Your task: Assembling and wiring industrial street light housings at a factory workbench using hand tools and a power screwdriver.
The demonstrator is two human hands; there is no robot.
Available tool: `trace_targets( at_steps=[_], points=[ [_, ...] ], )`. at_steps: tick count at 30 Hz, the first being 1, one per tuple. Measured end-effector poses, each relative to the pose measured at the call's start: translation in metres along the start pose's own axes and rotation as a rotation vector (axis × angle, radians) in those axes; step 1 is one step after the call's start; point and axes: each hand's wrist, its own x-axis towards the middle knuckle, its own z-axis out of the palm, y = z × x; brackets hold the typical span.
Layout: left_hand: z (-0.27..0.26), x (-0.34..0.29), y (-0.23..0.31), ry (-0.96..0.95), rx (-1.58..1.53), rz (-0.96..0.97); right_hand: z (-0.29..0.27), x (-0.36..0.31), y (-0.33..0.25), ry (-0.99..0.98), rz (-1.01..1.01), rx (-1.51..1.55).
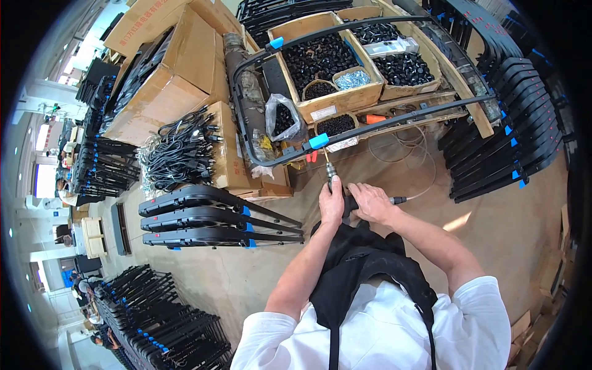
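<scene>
My left hand (332,200) is closed around the front of an air drill (331,171), just behind its metal chuck. My right hand (372,202) wraps the drill's rear and handle, where a hose fitting (398,200) sticks out. The long bit points away from me and reaches the near bar of a black U-shaped tube frame (280,160), beside a blue wrap (319,141). Whether the tip is inside a hole cannot be made out. Another blue wrap (277,43) sits on the frame's far bar. The frame rests across the bench over parts boxes.
Wooden boxes (327,111) hold black caps, and a small tub holds silver screws (353,79). A plastic bag (285,117) lies beside them. Coiled power cords (179,151) and a large carton (179,68) stand left. Stacked black frames (185,219) flank me. A thin hose (435,163) trails right.
</scene>
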Motion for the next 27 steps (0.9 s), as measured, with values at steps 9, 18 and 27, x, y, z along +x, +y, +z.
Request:
trace_targets(
  at_steps=[9,18,27],
  points=[
    [0.006,0.012,-0.011,0.045,0.106,0.004,-0.009,0.006,0.01,-0.034,-0.027,0.015],
    [0.008,0.013,0.006,0.033,0.17,0.024,-0.006,0.013,0.02,-0.057,-0.013,0.041],
    [0.009,0.027,0.003,0.052,0.199,-0.015,-0.01,0.021,0.019,-0.035,-0.013,0.042]
  ],
)
